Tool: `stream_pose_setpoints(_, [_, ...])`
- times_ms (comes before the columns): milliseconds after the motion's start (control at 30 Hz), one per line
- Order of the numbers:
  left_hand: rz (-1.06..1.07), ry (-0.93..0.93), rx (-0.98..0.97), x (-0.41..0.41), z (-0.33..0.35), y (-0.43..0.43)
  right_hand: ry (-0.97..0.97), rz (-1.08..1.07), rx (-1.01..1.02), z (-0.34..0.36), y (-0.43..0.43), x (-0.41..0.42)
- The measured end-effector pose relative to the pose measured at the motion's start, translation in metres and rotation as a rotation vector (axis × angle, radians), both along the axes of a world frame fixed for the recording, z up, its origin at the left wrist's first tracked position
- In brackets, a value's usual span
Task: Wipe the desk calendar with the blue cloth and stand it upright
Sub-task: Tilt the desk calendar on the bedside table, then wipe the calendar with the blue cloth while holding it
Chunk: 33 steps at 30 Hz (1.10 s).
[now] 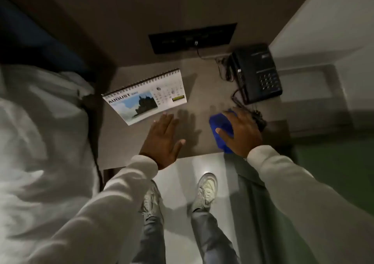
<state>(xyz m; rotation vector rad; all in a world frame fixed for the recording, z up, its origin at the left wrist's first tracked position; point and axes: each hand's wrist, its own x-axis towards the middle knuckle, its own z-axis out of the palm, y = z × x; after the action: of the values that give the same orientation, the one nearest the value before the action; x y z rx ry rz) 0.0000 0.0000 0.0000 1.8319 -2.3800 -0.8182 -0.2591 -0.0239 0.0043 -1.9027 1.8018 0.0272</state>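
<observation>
A spiral-bound desk calendar (144, 96) showing August and a landscape photo lies flat on the small grey table (194, 93), turned at an angle. My left hand (164, 140) is open with fingers spread, just below the calendar's near edge, fingertips close to it. The blue cloth (221, 130) lies on the table's right side. My right hand (240, 132) rests flat on top of the cloth, thumb over it, covering much of it.
A black desk phone (256, 74) with a tangled cord sits at the table's back right corner. A dark socket panel (192, 37) is on the wall behind. White bedding (40, 132) fills the left. My feet stand on pale floor below the table's front edge.
</observation>
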Motion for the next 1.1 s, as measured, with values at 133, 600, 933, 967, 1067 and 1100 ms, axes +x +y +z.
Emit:
stream_pose_setpoints(133, [-0.014,-0.079,-0.027,0.003,-0.071,0.015,0.142,-0.031,-0.017,-0.063,0.02,0.004])
stream_pose_setpoints(600, [-0.074,-0.145,-0.116,0.026,-0.101,0.015,-0.066,-0.294,-0.21,-0.105,0.022,0.033])
stream_pose_setpoints(933, [-0.288,-0.126,-0.438,0.113,0.028,-0.095,-0.659,-0.702,-0.414,-0.066,0.02,0.186])
stream_pose_setpoints(967, [-0.348,-0.153,-0.417,0.12,0.029,-0.111,-0.699,-0.754,-0.453,-0.068,0.017,0.199])
stream_pose_setpoints(1067, [-0.573,-0.24,-0.326,0.129,0.023,-0.151,-0.78,-0.864,-0.546,-0.075,0.006,0.227])
stream_pose_setpoints(1100, [-0.639,-0.27,-0.315,0.129,0.019,-0.161,-0.788,-0.879,-0.568,-0.079,0.002,0.233])
